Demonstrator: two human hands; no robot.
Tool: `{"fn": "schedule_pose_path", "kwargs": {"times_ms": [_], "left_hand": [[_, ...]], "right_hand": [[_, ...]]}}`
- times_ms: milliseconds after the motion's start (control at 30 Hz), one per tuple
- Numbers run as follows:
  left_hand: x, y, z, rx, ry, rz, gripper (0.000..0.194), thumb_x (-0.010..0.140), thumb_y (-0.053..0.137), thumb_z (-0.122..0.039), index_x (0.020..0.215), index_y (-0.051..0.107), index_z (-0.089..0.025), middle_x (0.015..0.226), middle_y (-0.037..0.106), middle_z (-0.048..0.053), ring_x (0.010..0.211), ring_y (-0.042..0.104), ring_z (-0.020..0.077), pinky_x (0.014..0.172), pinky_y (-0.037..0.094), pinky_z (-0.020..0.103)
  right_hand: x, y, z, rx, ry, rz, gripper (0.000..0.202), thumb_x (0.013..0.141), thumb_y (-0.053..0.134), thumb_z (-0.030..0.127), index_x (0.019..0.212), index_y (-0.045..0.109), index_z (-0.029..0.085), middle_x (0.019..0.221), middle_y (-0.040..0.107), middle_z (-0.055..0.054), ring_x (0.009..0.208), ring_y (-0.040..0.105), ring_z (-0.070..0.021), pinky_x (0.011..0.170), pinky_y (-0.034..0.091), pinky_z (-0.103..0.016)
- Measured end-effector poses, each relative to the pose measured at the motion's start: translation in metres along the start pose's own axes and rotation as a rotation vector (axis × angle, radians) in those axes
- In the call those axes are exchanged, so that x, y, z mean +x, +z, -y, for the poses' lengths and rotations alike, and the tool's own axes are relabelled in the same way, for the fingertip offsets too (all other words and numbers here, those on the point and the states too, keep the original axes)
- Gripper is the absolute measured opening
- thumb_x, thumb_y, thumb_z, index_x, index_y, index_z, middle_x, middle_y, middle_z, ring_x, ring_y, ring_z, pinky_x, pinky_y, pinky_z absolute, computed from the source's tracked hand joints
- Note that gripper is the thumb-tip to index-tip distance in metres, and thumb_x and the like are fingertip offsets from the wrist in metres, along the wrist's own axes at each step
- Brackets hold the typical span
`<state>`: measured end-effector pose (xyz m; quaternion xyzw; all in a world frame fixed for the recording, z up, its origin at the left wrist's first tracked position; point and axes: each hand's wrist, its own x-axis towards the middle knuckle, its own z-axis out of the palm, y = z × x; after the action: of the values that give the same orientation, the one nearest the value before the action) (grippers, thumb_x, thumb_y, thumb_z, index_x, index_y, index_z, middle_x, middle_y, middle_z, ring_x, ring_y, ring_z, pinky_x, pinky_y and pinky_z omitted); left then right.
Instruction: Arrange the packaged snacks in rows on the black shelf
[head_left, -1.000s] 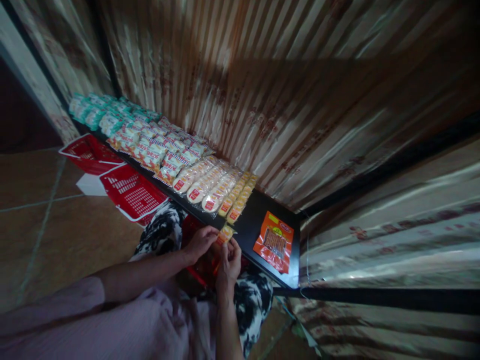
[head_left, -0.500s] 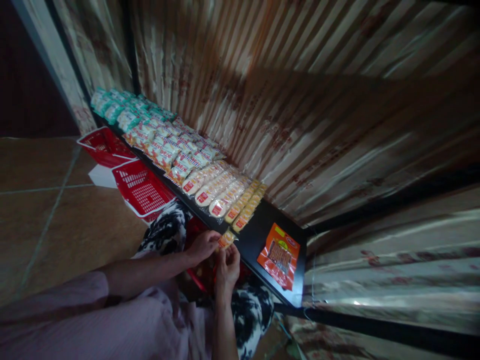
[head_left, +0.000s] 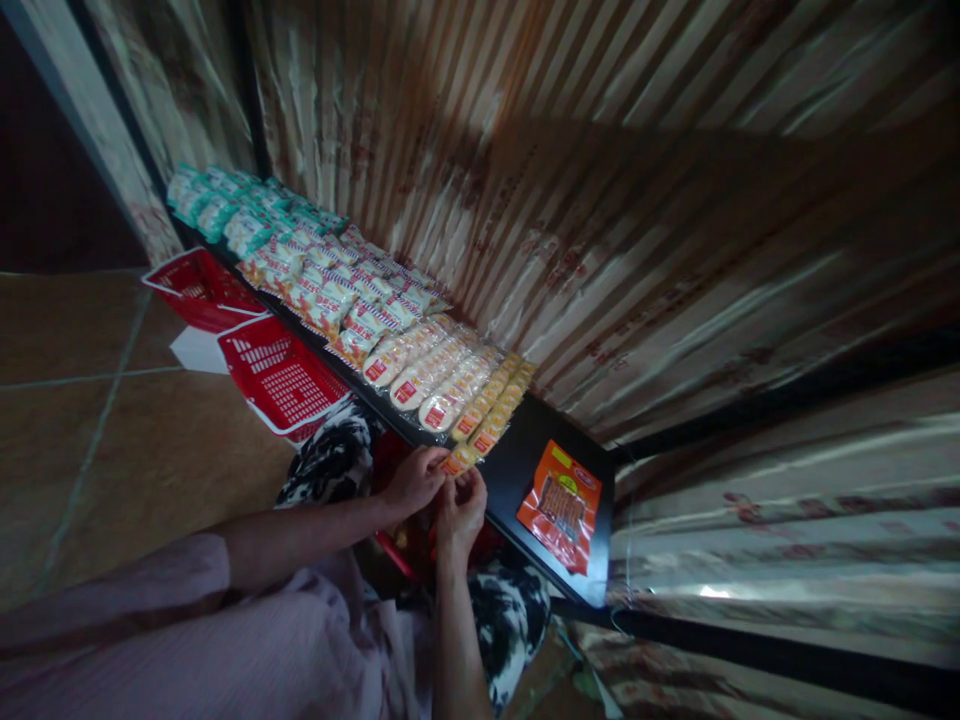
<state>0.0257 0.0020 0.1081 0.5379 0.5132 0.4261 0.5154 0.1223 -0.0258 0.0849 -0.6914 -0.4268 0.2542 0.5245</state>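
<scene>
Between both hands is a small yellow packet (head_left: 459, 459), at the front edge of the black shelf (head_left: 501, 488). My left hand (head_left: 417, 483) pinches its left end. The fingers of my right hand (head_left: 460, 508) are closed on its lower side. Just beyond the packet lie two rows of yellow packets (head_left: 495, 405). Left of them are rows of clear-wrapped pale round packets (head_left: 444, 385), then white and orange snack bags (head_left: 330, 300) and green bags (head_left: 232, 215). An orange-red bag (head_left: 561, 503) lies flat on the shelf's right part.
Two red baskets (head_left: 289, 380) stand on the floor at the left, with a white box (head_left: 199, 350) by them. Wrinkled patterned sheeting (head_left: 600, 250) hangs behind the shelf. A dark bar (head_left: 720, 640) runs off to the lower right.
Both hands have moved slightly up and right with the yellow packet, closer to the yellow rows. The view has shifted slightly.
</scene>
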Motion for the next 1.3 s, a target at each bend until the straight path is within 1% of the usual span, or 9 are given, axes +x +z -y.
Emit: {"fn": "schedule_pose_path", "kwargs": {"times_ms": [133, 300, 400, 533, 700, 833, 1000, 1133, 1300], "left_hand": [[0.009, 0.002, -0.004, 0.033, 0.074, -0.043, 0.031, 0.072, 0.050, -0.012, 0.102, 0.059, -0.014, 0.102, 0.060, 0.009, 0.095, 0.056, 0.0190, 0.084, 0.044, 0.028], [0.021, 0.008, 0.003, 0.073, 0.123, -0.082, 0.040, 0.070, 0.044, -0.004, 0.107, 0.055, -0.015, 0.107, 0.057, 0.009, 0.100, 0.054, 0.0183, 0.087, 0.045, 0.030], [0.027, 0.013, 0.011, 0.122, 0.171, -0.121, 0.043, 0.069, 0.042, -0.002, 0.108, 0.054, -0.016, 0.107, 0.058, 0.007, 0.099, 0.055, 0.0172, 0.088, 0.047, 0.032], [0.036, 0.019, 0.020, 0.216, 0.233, -0.174, 0.041, 0.070, 0.041, -0.002, 0.108, 0.053, -0.014, 0.104, 0.059, 0.009, 0.097, 0.056, 0.0174, 0.087, 0.048, 0.035], [0.046, 0.025, 0.029, 0.304, 0.315, -0.218, 0.045, 0.070, 0.040, -0.001, 0.111, 0.052, -0.015, 0.106, 0.059, 0.010, 0.101, 0.056, 0.0184, 0.090, 0.048, 0.037], [0.049, 0.026, 0.035, 0.359, 0.374, -0.212, 0.043, 0.073, 0.039, -0.004, 0.114, 0.051, -0.012, 0.106, 0.058, 0.012, 0.101, 0.056, 0.0203, 0.091, 0.048, 0.040], [0.045, 0.025, 0.036, 0.389, 0.468, -0.167, 0.048, 0.074, 0.039, -0.005, 0.122, 0.044, -0.011, 0.115, 0.053, 0.015, 0.109, 0.051, 0.0224, 0.092, 0.048, 0.041], [0.044, 0.025, 0.036, 0.420, 0.531, -0.166, 0.053, 0.076, 0.036, -0.003, 0.128, 0.037, -0.014, 0.120, 0.050, 0.013, 0.113, 0.048, 0.0214, 0.094, 0.047, 0.041], [0.047, 0.023, 0.034, 0.507, 0.579, -0.152, 0.050, 0.080, 0.036, -0.003, 0.128, 0.036, -0.016, 0.121, 0.049, 0.012, 0.116, 0.044, 0.0207, 0.101, 0.041, 0.043]], "right_hand": [[0.006, 0.006, 0.005, 0.018, -0.044, -0.023, 0.048, 0.074, 0.056, 0.037, 0.115, 0.048, 0.013, 0.105, 0.060, -0.012, 0.095, 0.058, -0.0193, 0.083, 0.046, -0.032], [0.015, 0.015, -0.006, -0.049, -0.090, -0.076, 0.040, 0.075, 0.052, 0.036, 0.109, 0.053, 0.014, 0.105, 0.058, -0.013, 0.098, 0.055, -0.0210, 0.086, 0.044, -0.035], [0.020, 0.017, -0.013, -0.114, -0.194, -0.098, 0.037, 0.077, 0.047, 0.035, 0.104, 0.056, 0.012, 0.102, 0.058, -0.014, 0.098, 0.054, -0.0221, 0.086, 0.043, -0.038], [0.024, 0.017, -0.015, -0.177, -0.334, -0.100, 0.035, 0.081, 0.041, 0.030, 0.106, 0.058, 0.012, 0.102, 0.058, -0.014, 0.099, 0.051, -0.0214, 0.087, 0.041, -0.037], [0.027, 0.016, -0.014, -0.230, -0.289, -0.094, 0.038, 0.081, 0.039, 0.028, 0.110, 0.058, 0.014, 0.098, 0.056, -0.012, 0.093, 0.052, -0.0204, 0.082, 0.043, -0.034], [0.030, 0.018, -0.019, -0.244, -0.246, -0.085, 0.039, 0.081, 0.038, 0.029, 0.112, 0.058, 0.015, 0.095, 0.056, -0.011, 0.087, 0.054, -0.0189, 0.077, 0.044, -0.032], [0.032, 0.018, -0.022, -0.229, -0.275, -0.075, 0.040, 0.083, 0.038, 0.030, 0.116, 0.055, 0.016, 0.093, 0.057, -0.009, 0.085, 0.056, -0.0177, 0.075, 0.045, -0.030], [0.033, 0.018, -0.021, -0.238, -0.290, -0.088, 0.040, 0.085, 0.037, 0.030, 0.116, 0.056, 0.014, 0.092, 0.058, -0.010, 0.086, 0.056, -0.0178, 0.076, 0.045, -0.030], [0.035, 0.019, -0.023, -0.237, -0.343, -0.098, 0.041, 0.086, 0.037, 0.032, 0.114, 0.057, 0.010, 0.094, 0.060, -0.013, 0.089, 0.056, -0.0196, 0.079, 0.046, -0.033]]}}
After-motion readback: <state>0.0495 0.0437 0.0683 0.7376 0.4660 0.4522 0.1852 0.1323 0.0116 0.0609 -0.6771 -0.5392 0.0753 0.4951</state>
